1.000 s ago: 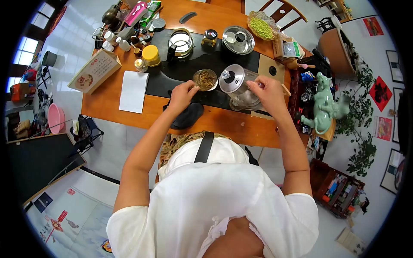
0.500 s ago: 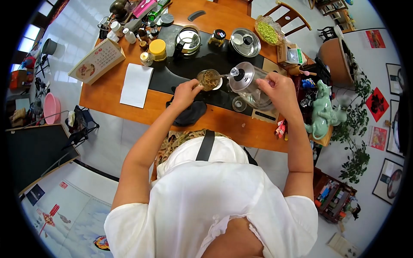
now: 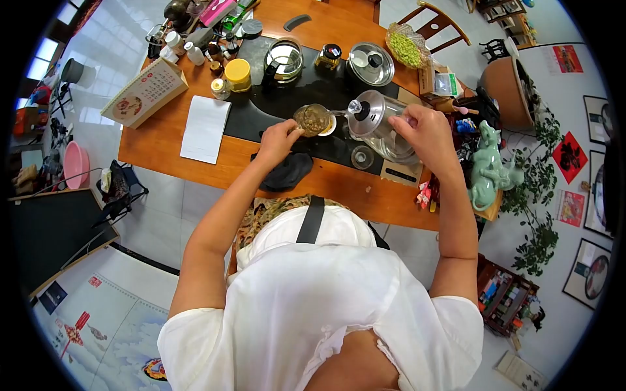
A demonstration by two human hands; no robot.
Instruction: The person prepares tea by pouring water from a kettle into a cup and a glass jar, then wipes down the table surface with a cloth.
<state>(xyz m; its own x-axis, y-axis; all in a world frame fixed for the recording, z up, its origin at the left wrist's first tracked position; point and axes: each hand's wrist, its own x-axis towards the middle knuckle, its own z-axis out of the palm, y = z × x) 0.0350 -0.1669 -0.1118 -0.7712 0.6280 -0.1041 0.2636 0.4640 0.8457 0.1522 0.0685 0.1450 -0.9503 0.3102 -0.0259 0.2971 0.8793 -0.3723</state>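
My left hand (image 3: pixel 280 139) pinches the edge of a small glass cup (image 3: pixel 312 120) with brownish leaves inside, tilted above the dark tray. Partly behind it is a small white-rimmed round piece (image 3: pixel 330 126) with a yellowish middle. My right hand (image 3: pixel 421 130) is closed on the handle side of a clear glass teapot (image 3: pixel 391 133) with a metal lid (image 3: pixel 368 115). The teapot leans left, its spout beside the glass cup; I cannot tell whether liquid flows. A small empty-looking glass (image 3: pixel 362 157) stands below the teapot. A dark cloth (image 3: pixel 287 173) lies under my left wrist.
Farther back on the tray (image 3: pixel 261 111) are a glass kettle (image 3: pixel 284 60), a dark jar (image 3: pixel 329 57) and a lidded metal pot (image 3: pixel 370 64). White paper (image 3: pixel 205 129), a desk calendar (image 3: pixel 145 92) and a yellow-lidded jar (image 3: pixel 238 75) stand left. A green figurine (image 3: pixel 488 169) is right.
The glass cup in my left hand has tipped and shifted slightly left, showing more of the white-rimmed piece. The teapot has moved slightly right.
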